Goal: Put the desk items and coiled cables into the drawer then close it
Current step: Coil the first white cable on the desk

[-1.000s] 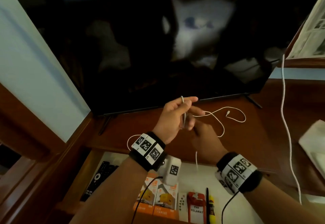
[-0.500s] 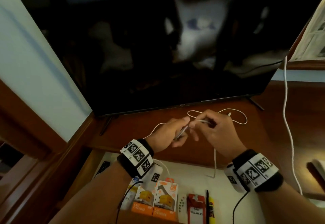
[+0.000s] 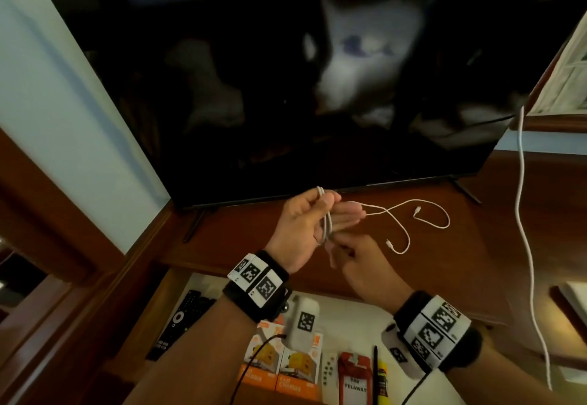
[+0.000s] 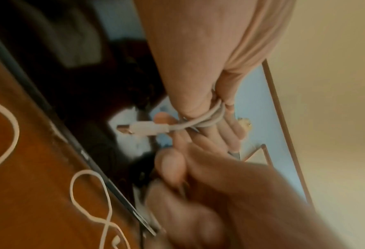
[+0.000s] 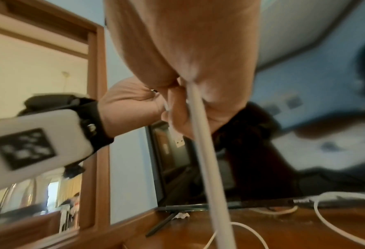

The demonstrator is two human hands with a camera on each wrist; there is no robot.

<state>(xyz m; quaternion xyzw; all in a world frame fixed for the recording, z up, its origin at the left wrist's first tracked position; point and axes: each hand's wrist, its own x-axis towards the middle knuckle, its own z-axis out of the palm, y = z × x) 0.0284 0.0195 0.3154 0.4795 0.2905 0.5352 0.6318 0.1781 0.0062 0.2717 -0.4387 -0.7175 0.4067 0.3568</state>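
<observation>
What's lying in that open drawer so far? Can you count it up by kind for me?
Black remote control: 1
Orange charger boxes: 2
Small white remote: 1
Red tag: 1
Black pen: 1
Yellow tube: 1
Total in view: 7; the arms may hide more.

Dim room. Pale blue wall [image 3: 57, 93] behind a large dark television [image 3: 286, 87] standing on a reddish-brown wooden bench [image 3: 495, 233]. Wooden door frame [image 5: 97, 101] at left. Framed panel [image 3: 568, 80] at upper right. Screen reflects a blurred lit area.
</observation>
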